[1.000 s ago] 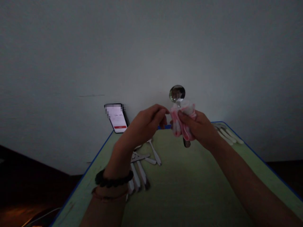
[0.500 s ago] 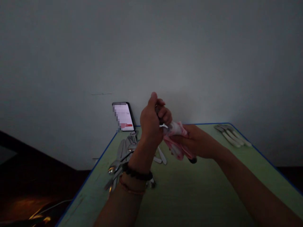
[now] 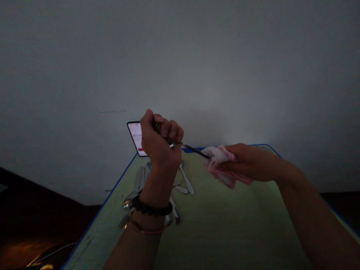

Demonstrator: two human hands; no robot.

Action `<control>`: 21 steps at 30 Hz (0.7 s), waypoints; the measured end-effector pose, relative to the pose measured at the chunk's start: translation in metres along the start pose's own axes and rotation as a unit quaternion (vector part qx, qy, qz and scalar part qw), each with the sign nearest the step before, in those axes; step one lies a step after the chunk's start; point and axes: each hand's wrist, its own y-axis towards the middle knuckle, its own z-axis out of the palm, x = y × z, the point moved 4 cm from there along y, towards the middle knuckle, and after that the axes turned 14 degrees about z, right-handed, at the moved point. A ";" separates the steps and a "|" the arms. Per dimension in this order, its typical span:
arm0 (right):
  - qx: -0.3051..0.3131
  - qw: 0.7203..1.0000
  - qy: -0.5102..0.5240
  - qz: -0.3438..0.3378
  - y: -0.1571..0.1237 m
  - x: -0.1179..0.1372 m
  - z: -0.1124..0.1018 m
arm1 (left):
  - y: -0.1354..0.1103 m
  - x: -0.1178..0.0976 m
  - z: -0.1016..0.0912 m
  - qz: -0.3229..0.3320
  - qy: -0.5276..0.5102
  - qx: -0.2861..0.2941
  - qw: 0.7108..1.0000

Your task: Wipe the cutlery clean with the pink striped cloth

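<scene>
My left hand is closed around the head end of a piece of cutlery. Its thin metal shaft runs out to the right, but the palm and fingers hide most of the head, so its exact kind is unclear. A pink-and-white cloth is bunched in my right hand and wraps the far end of the shaft. Below my left wrist, several spoons and knives lie in a loose pile on the table, among them a piece with a pale handle; my forearm covers part of the pile.
A lit phone leans against the grey wall at the table's back left corner, partly behind my left hand. The light green table has a blue edge. A pale cable shows at the lower left.
My hands have moved apart, the left to the left and the right to the right, baring the metal shaft between them. The white-handled cutlery at the back right is now hidden behind my right hand.
</scene>
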 end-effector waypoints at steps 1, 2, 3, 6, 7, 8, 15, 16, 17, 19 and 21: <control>0.004 1.000 -0.007 0.000 0.000 0.000 -0.001 | -0.001 0.000 0.001 -0.002 0.007 0.004 1.000; 0.008 1.000 -0.012 0.001 0.000 0.000 -0.001 | -0.003 0.001 0.003 -0.005 0.017 0.011 1.000; 0.009 1.000 -0.012 0.002 0.001 0.001 -0.001 | -0.006 0.001 0.005 -0.008 0.029 0.020 0.999; -0.015 1.000 0.010 0.002 0.004 0.003 -0.001 | -0.013 0.008 0.013 -0.044 0.070 0.082 0.993; -0.027 0.999 0.019 0.001 0.005 0.003 -0.001 | -0.016 0.011 0.016 -0.060 0.084 0.113 0.988; -0.039 0.999 0.028 0.001 0.005 0.003 -0.001 | -0.017 0.013 0.017 -0.070 0.098 0.147 0.982; -0.021 0.995 0.095 0.034 0.002 -0.015 -0.008 | -0.014 0.019 0.005 0.000 0.385 0.433 0.815; -0.013 0.994 0.099 0.048 0.002 -0.019 -0.009 | -0.014 0.020 0.002 0.008 0.427 0.469 0.773; -0.005 0.993 0.099 0.060 0.003 -0.024 -0.009 | -0.015 0.021 0.000 0.006 0.453 0.499 0.739; 0.002 0.994 0.093 0.061 0.005 -0.029 -0.010 | -0.016 0.021 -0.003 0.003 0.473 0.535 0.700; 0.003 0.996 0.077 0.042 0.007 -0.033 -0.011 | -0.017 0.018 -0.001 0.020 0.482 0.553 0.680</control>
